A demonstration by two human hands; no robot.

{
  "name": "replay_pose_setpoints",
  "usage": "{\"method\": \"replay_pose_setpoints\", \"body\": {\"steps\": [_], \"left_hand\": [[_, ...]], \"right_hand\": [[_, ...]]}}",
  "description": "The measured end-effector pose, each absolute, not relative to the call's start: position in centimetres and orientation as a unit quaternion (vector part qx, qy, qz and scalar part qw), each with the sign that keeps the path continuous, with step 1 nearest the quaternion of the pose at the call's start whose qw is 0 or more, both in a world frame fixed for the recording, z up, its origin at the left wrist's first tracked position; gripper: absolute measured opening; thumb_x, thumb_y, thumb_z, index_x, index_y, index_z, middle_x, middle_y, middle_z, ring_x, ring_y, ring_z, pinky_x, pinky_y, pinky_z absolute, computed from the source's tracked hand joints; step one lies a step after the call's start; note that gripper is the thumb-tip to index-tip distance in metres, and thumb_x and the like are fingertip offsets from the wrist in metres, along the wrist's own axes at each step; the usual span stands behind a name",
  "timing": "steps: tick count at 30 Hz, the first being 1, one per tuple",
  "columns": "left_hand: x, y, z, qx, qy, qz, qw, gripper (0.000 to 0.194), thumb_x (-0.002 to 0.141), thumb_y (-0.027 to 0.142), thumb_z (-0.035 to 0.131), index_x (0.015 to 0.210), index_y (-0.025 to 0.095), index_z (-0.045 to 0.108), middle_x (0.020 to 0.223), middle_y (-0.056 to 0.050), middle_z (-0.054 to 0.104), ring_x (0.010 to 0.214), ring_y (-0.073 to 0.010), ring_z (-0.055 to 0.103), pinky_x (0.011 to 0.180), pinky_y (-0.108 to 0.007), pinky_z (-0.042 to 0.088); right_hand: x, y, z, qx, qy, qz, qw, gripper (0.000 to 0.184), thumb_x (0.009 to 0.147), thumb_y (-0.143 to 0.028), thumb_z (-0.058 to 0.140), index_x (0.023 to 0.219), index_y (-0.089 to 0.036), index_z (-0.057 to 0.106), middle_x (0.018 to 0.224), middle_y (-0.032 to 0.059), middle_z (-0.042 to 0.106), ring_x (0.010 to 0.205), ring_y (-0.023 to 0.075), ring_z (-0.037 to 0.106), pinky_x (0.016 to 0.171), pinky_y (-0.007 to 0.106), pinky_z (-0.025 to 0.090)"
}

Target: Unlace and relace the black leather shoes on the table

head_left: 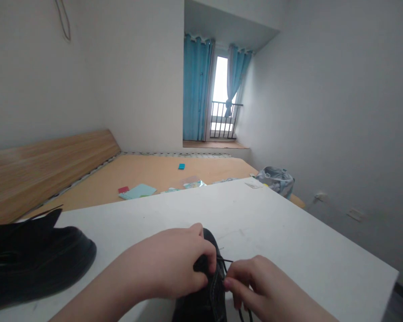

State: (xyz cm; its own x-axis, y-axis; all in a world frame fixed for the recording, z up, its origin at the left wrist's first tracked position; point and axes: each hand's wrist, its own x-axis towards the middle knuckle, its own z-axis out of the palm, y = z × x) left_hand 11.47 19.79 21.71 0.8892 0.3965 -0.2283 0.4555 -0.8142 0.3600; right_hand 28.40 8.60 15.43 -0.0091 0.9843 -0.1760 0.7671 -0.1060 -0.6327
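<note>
A black shoe (206, 299) sits on the white table (289, 232) at the bottom centre, toe pointing away from me. My left hand (173, 266) covers its upper part, fingers curled over the tongue and pinching a black lace (225, 261). My right hand (255, 286) is just right of the shoe, its fingertips closed on the same lace near the eyelets. Most of the shoe is hidden under both hands.
A second black shoe (36, 261) lies at the table's left edge. Beyond the table is a bare wooden bed platform (147, 172) with coloured papers (137, 191), a plastic bag (277, 179) at its right, and a blue-curtained window (220, 98).
</note>
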Motion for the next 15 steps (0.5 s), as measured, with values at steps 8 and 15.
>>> {"method": "replay_pose_setpoints", "body": {"steps": [8, 15], "left_hand": [[13.3, 19.4, 20.7, 0.943, 0.243, -0.030, 0.225, 0.018, 0.066, 0.026, 0.060, 0.078, 0.027, 0.073, 0.083, 0.000, 0.068, 0.075, -0.0174, 0.061, 0.058, -0.026, 0.037], [13.5, 19.9, 20.2, 0.949, 0.226, -0.027, 0.219, 0.014, 0.068, 0.030, 0.058, 0.071, 0.025, 0.070, 0.077, 0.001, 0.068, 0.069, -0.0169, 0.059, 0.054, -0.026, 0.034]], "right_hand": [[29.4, 9.7, 15.5, -0.644, -0.642, 0.365, 0.200, 0.014, 0.080, -0.019, 0.061, 0.068, -0.016, 0.068, 0.058, -0.0010, 0.063, 0.053, 0.0098, 0.054, 0.050, 0.017, 0.036], [30.3, 10.2, 15.3, -0.618, -0.654, 0.375, 0.223, 0.009, 0.078, -0.020, 0.064, 0.071, -0.016, 0.069, 0.057, -0.0033, 0.058, 0.054, 0.0097, 0.051, 0.052, 0.019, 0.035]]}}
